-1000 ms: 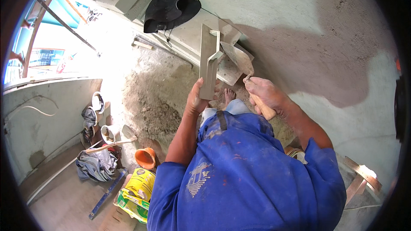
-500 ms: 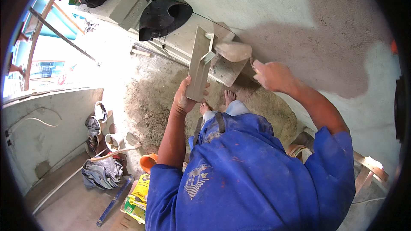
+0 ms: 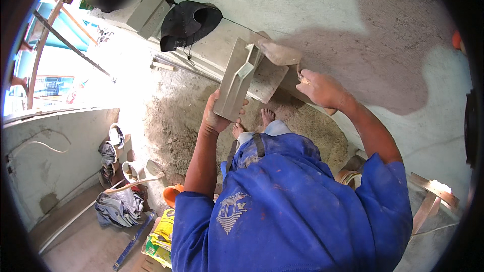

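Observation:
My left hand (image 3: 217, 113) is closed round the near end of a long, pale plastering float (image 3: 233, 83), whose handle side faces right. In my right hand (image 3: 322, 90) is a trowel, gripped by its handle. The mortar-smeared trowel blade (image 3: 280, 54) points left, close to the float's far end; whether they touch I cannot tell. Below both tools, a pale, dirty board (image 3: 267, 81) lies by the foot of the wall. Darker, damp-looking plaster (image 3: 363, 65) covers part of that wall to the right of my hands.
A black cap (image 3: 189, 25) lies on a pale ledge beside a box (image 3: 138, 15). Sandy material (image 3: 174, 126) spreads around my feet. Buckets, a crumpled grey sack (image 3: 118, 206), a blue level (image 3: 133, 242) and a yellow bag (image 3: 162, 234) are at left. A wooden stand (image 3: 431, 196) is at right.
The float has tilted a little to the right. The trowel blade has turned slightly at the float's far end, and my right hand has shifted slightly. Both hands keep their grips.

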Demonstrator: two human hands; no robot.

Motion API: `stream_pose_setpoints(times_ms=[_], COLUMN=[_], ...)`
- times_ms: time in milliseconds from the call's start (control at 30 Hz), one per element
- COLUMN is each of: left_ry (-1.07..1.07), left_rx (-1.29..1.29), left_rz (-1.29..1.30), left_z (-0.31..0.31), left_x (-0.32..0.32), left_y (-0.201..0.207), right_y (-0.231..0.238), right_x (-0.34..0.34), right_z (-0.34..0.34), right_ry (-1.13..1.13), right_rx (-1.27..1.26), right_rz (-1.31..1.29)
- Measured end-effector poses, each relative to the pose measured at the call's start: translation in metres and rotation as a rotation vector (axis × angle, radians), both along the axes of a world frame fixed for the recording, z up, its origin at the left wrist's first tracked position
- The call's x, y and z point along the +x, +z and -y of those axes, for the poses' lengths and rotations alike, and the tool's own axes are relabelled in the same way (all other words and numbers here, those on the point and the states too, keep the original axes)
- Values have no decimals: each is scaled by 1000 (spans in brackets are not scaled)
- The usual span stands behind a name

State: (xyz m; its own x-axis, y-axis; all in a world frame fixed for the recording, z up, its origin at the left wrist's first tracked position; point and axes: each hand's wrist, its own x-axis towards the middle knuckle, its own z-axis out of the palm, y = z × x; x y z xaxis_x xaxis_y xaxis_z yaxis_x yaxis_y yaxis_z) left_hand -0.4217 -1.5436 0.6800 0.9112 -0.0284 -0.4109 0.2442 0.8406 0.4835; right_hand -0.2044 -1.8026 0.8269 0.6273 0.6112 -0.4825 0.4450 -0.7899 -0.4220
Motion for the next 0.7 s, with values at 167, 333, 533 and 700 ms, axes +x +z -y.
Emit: stream_pose_setpoints(times_ms=[167, 333, 533, 700], left_ry=[22, 50, 49, 267], left_rx=[-254, -357, -410, -300], left_rz=[85, 124, 158, 34], left_z=[5, 12, 9, 6], left_x=[-6, -11, -15, -35], left_y=[-16, -21, -34, -29], right_y=[-19, -16, -24, -25], right_x=[2, 2, 6, 3], right_z=[15, 8, 6, 1], right_ry=[-60, -14, 35, 145], right_rx=[130, 74, 90, -6], right_rz=[28, -87, -68, -99])
